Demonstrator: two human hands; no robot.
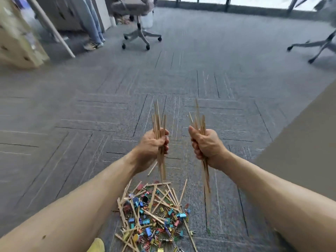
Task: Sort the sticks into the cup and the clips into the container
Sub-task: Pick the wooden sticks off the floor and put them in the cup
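Note:
My left hand (152, 146) grips a bundle of thin wooden sticks (158, 117) held upright above the floor. In my right hand (206, 144) is a second upright bundle of sticks (200, 115), fingers curled round it. Below both hands, on the grey carpet, lies a mixed pile (154, 215) of loose wooden sticks and several coloured binder clips and paper clips. One loose stick (152, 169) hangs or falls just under my left hand. No cup or container shows in this view.
Two office chairs on wheels stand at the back, one in the middle (141, 33) and one at the right (318, 48). A person's legs (93, 30) are at the back left beside a leaning pole (52, 28). A beige surface (305, 142) borders the right side.

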